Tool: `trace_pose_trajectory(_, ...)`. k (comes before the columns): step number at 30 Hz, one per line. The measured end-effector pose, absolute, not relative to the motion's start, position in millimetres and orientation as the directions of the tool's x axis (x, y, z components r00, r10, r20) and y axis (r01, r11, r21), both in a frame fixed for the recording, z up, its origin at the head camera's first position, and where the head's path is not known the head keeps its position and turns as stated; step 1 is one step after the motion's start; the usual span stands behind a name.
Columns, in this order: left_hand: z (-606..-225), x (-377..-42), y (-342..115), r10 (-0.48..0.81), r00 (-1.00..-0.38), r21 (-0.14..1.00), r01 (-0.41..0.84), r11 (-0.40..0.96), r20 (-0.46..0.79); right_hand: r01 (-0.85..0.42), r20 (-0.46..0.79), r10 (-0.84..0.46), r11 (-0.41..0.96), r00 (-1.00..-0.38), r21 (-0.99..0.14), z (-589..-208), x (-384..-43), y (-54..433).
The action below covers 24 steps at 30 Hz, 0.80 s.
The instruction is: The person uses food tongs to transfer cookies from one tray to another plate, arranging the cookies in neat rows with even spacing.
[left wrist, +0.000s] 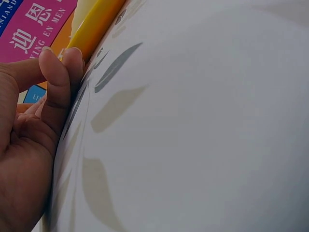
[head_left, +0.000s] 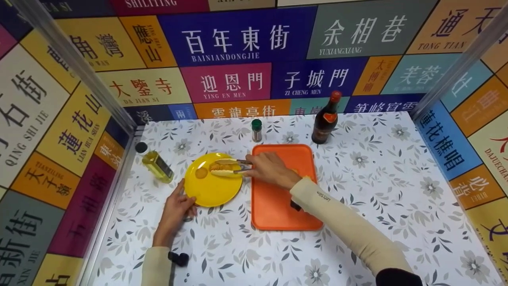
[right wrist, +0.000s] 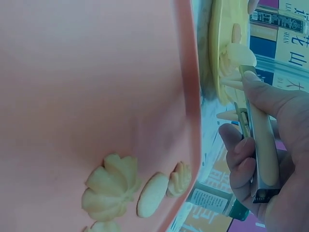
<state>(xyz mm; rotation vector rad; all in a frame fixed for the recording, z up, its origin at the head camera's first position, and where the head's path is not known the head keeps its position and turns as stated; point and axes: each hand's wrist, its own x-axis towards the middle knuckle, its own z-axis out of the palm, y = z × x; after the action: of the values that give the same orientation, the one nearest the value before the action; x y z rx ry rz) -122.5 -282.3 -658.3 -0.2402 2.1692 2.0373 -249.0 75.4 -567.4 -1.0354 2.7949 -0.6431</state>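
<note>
In the head view a round yellow plate (head_left: 214, 192) lies left of the orange tray (head_left: 274, 216). My left hand (head_left: 179, 203) holds the plate's near-left rim, its thumb at the edge; bent fingers (left wrist: 55, 72) show beside the rim in the left wrist view. Over the plate my right hand (head_left: 268, 169) grips metal tongs (head_left: 242, 167) with pale tips. A golden-brown food piece (head_left: 219, 167) sits between those tips, low over the plate. Beside it lies a flat round brown piece (head_left: 201, 173). The right wrist view shows the fingers wrapped around the tongs' handle (right wrist: 263, 145).
On the tray lie a shell-shaped pastry (right wrist: 111, 186), an oval piece (right wrist: 153, 195) and a ridged piece (right wrist: 179, 180). An oil bottle (head_left: 156, 165) stands left of the plate. Behind the tray are a green-capped jar (head_left: 256, 131) and a dark red-capped bottle (head_left: 326, 121). Patterned walls enclose the table.
</note>
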Motion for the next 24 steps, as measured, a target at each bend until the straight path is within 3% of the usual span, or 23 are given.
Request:
trace_pose_trajectory(8, -657, -124, -282, -0.016, -0.972, 0.970, -0.237, 0.049, -0.236, -0.586, 0.023, -0.647, 0.676, -0.762, -0.446, -568, -246, 77)
trace_pose_trajectory(24, -659, -123, -283, -0.006, -0.978, 0.977, -0.206, 0.058, -0.206, -0.597, 0.125, -0.622, 0.647, -0.773, -0.475, -566, -231, 115)
